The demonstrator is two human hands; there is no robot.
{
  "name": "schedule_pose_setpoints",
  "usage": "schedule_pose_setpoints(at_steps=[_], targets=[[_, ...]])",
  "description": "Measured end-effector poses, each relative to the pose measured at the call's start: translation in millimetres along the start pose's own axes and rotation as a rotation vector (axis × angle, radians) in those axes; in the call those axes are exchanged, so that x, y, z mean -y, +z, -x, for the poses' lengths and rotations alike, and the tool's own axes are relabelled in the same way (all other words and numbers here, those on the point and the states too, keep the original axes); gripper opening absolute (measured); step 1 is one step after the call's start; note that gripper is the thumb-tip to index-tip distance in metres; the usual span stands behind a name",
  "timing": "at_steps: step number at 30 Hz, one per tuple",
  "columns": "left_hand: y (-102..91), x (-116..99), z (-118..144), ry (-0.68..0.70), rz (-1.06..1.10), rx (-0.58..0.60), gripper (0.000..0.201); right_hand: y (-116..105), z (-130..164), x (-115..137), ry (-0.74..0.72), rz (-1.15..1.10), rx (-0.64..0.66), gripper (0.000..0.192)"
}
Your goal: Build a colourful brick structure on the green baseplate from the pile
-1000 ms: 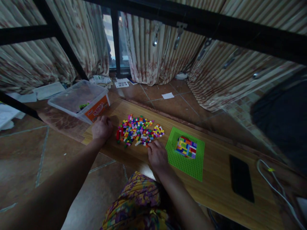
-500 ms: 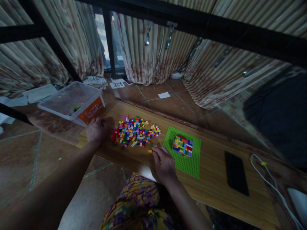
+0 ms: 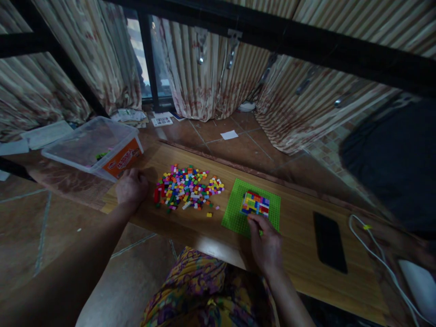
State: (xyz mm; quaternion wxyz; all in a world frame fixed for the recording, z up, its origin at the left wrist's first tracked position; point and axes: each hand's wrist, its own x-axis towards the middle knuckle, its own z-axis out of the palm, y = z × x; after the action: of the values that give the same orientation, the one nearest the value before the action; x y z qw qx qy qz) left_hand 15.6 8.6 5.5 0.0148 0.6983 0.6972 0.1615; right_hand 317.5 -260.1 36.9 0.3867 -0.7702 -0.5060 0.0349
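My right hand (image 3: 267,243) is over the near edge of the green baseplate (image 3: 235,213). Its thumb and forefinger are pinched at the near side of a block built of many-coloured toy bricks (image 3: 256,202); anything between the fingertips is too small to make out. At the left end of the wooden board, my left hand (image 3: 131,187) rests with its fingers curled in, and no object shows in it. To the right of this hand lies a heap of loose toy bricks (image 3: 187,188). A yellow brick (image 3: 209,215) sits apart, near the heap's front.
A clear plastic box (image 3: 98,145) with an orange label stands beyond my left hand, a few green pieces inside. On the right of the board (image 3: 296,254) lies a black phone (image 3: 329,242), with a white cable (image 3: 371,247) beyond it. Curtains hang behind.
My right hand has moved right, from beside the loose bricks to the near side of the built block. The left hand stays at the board's left end. The view has shifted slightly.
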Motion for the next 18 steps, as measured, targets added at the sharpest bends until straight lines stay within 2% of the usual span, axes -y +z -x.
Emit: schedule_pose_setpoints(at_steps=[7,18], targets=[[-2.1,-1.1,0.8,-0.004,-0.009,0.009,0.031,7.3,-20.2,-11.1,-0.095,0.066,-0.047,0.023],[0.3,0.9,-0.6,0.008,-0.027,0.02,0.034,16.7,-21.4,-15.9,-0.182,0.198,-0.132,0.021]])
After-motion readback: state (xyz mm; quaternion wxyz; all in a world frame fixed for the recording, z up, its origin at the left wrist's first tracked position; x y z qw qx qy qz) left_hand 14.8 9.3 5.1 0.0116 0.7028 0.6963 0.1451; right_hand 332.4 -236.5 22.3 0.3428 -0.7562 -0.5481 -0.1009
